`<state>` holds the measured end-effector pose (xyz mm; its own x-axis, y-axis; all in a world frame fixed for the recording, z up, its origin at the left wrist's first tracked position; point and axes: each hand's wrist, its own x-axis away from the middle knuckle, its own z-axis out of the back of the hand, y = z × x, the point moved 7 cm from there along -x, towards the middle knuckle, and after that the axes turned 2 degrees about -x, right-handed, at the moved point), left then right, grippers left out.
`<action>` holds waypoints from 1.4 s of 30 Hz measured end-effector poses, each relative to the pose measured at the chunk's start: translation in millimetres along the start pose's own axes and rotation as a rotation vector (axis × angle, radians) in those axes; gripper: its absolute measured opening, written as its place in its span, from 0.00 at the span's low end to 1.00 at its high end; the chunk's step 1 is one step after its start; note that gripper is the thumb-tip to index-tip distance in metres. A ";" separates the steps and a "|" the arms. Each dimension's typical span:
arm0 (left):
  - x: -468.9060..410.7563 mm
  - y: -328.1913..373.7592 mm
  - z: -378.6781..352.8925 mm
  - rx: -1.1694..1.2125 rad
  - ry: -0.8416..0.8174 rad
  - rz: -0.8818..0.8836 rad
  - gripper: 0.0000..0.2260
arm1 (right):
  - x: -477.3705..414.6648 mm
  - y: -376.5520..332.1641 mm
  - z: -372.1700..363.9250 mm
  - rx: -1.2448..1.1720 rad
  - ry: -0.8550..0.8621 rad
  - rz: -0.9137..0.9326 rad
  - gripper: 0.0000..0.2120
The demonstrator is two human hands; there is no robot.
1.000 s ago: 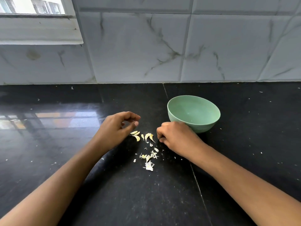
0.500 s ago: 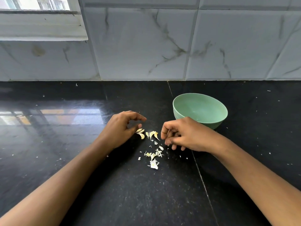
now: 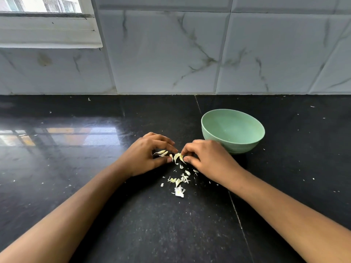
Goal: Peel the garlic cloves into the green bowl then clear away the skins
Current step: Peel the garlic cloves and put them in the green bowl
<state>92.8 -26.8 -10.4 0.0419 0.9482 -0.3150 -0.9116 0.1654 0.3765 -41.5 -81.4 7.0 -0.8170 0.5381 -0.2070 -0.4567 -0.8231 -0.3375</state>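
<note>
Bench: I was looking down at a black, glossy stone bench point(image 3: 133, 234), speckled with small white crumbs, with a thin seam running from its back edge toward its near edge.
Bowl: the green bowl point(image 3: 244, 148) stood upright right of that seam, nearer the back edge of the bench than the near one.
Garlic pieces: a few pale, curved garlic pieces point(image 3: 177, 156) lay mid-bench, left of the bowl and in the gap between my fingertips. Two more slivers point(image 3: 161, 152) lay under the arch of my left fingers.
Skins: a loose scatter of skins point(image 3: 179, 187) trailed from the pieces toward the near edge, ending in one larger white scrap.
Left hand: my left hand point(image 3: 143, 157) was curled over the slivers, forefinger and thumb reaching toward the middle pieces. I could not tell whether it actually gripped anything.
Right hand: my right hand point(image 3: 208, 160) was just in front of the bowl and hid part of its wall. Its thumb and forefinger were pinched on the garlic pieces.
Hands together: the two sets of fingertips almost met.
Wall: grey-veined tiles point(image 3: 171, 54) rose from the back edge.
Window: a white window frame point(image 3: 47, 33) sat above the back left corner.
</note>
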 end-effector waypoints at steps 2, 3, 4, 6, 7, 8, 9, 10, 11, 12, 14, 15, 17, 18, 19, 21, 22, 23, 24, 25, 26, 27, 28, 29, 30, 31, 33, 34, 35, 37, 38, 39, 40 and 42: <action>-0.9 -1.4 -2.8 -0.007 -0.003 0.005 0.17 | -1.4 -0.5 -3.9 0.022 0.014 0.001 0.08; -1.9 -1.8 -3.6 -0.014 -0.003 0.007 0.16 | -2.1 -0.2 -4.5 0.031 0.020 -0.002 0.08; -2.8 -2.0 -4.5 -0.019 -0.004 0.015 0.14 | -3.1 0.1 -5.0 0.038 0.023 -0.004 0.08; -5.0 -2.5 -6.4 -0.027 0.002 0.034 0.11 | -5.3 1.7 -5.4 0.074 0.032 -0.009 0.08; -5.7 -3.3 -6.7 -0.037 0.013 0.044 0.12 | -6.2 3.0 -5.3 0.100 0.040 -0.013 0.07; -6.6 -3.9 -6.7 -0.047 0.024 0.059 0.13 | -6.7 4.8 -4.6 0.118 0.050 -0.019 0.07; -7.0 -4.7 -6.2 -0.053 0.034 0.073 0.13 | -7.1 6.5 -4.2 0.124 0.060 -0.026 0.07; -7.2 -5.5 -4.9 -0.054 0.045 0.083 0.13 | -7.1 7.8 -3.5 0.122 0.071 -0.032 0.07; -7.2 -6.8 -3.6 -0.053 0.058 0.088 0.12 | -7.1 8.4 -3.1 0.117 0.082 -0.036 0.07; -7.1 -7.7 -2.4 -0.051 0.070 0.092 0.11 | -6.8 8.2 -2.7 0.113 0.093 -0.035 0.07; -6.9 -8.9 0.1 -0.043 0.094 0.098 0.10 | -6.3 6.3 -3.1 0.103 0.111 -0.025 0.08; -6.9 -9.1 1.1 -0.036 0.104 0.102 0.11 | -6.2 5.4 -3.7 0.099 0.115 -0.019 0.09; -7.2 -7.9 2.2 -0.018 0.116 0.106 0.16 | -6.0 4.8 -4.5 0.080 0.119 -0.011 0.10; -7.4 -6.5 2.3 -0.009 0.119 0.103 0.18 | -6.4 4.6 -4.3 0.064 0.124 -0.007 0.10; -7.5 -4.9 2.1 -0.004 0.123 0.096 0.20 | -7.0 4.2 -3.9 0.049 0.127 -0.004 0.10; -7.2 -0.9 1.8 -0.021 0.142 0.077 0.21 | -8.9 2.8 -4.3 0.028 0.121 -0.003 0.10; -7.3 1.0 1.6 -0.038 0.151 0.073 0.20 | -9.9 2.4 -5.0 0.026 0.112 -0.005 0.11; -7.5 2.8 1.0 -0.057 0.156 0.072 0.20 | -11.1 1.9 -6.4 0.033 0.100 -0.008 0.11; -7.6 3.5 -0.1 -0.075 0.155 0.076 0.21 | -12.3 1.4 -8.2 0.046 0.089 -0.010 0.10; -8.2 4.0 -1.3 -0.090 0.152 0.082 0.21 | -13.1 1.2 -9.3 0.054 0.082 -0.011 0.09; -8.6 3.6 -2.4 -0.097 0.147 0.094 0.20 | -13.6 1.6 -9.7 0.053 0.084 -0.013 0.08; -9.0 2.4 -3.2 -0.095 0.147 0.106 0.20 | -14.0 2.2 -9.6 0.044 0.091 -0.015 0.07; -9.3 1.2 -3.2 -0.085 0.151 0.117 0.20 | -14.1 2.8 -9.0 0.035 0.103 -0.017 0.06; -9.6 -0.7 -3.4 -0.068 0.154 0.126 0.19 | -14.0 3.6 -8.5 0.027 0.116 -0.019 0.05; -9.8 -2.4 -3.7 -0.050 0.155 0.135 0.19 | -13.7 4.4 -8.1 0.019 0.128 -0.021 0.05; -10.1 -3.4 -4.3 -0.038 0.153 0.143 0.18 | -13.5 4.9 -7.2 0.012 0.138 -0.023 0.04; -10.3 -3.8 -5.6 -0.035 0.138 0.155 0.17 | -12.9 5.6 -4.9 -0.005 0.158 -0.028 0.04; -10.5 -3.8 -6.5 -0.040 0.129 0.162 0.16 | -12.2 5.9 -3.0 -0.016 0.169 -0.029 0.04; -10.7 -4.3 -7.0 -0.041 0.121 0.170 0.17 | -11.2 5.9 -0.3 -0.028 0.182 -0.025 0.04; -10.8 -5.6 -8.3 -0.035 0.096 0.179 0.21 | -7.6 5.3 7.8 -0.046 0.217 -0.010 0.03; -10.6 -5.7 -9.2 -0.033 0.074 0.176 0.23 | -5.3 4.2 12.7 -0.054 0.231 -0.001 0.03; -10.7 -4.6 -10.4 -0.034 0.049 0.167 0.23 | -2.8 2.5 18.5 -0.062 0.235 0.012 0.03; -10.4 -3.1 -11.3 -0.037 0.028 0.156 0.21 | -0.8 0.7 23.8 -0.078 0.213 0.029 0.03; -10.6 0.9 -12.9 -0.047 0.004 0.131 0.13 | 2.7 -1.9 30.6 -0.138 0.073 0.069 0.04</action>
<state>86.2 -40.2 -17.9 -0.0802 0.9596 -0.2695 -0.9271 0.0275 0.3738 -53.6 -83.9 35.2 -0.8146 0.4972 -0.2987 -0.3434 -0.8285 -0.4424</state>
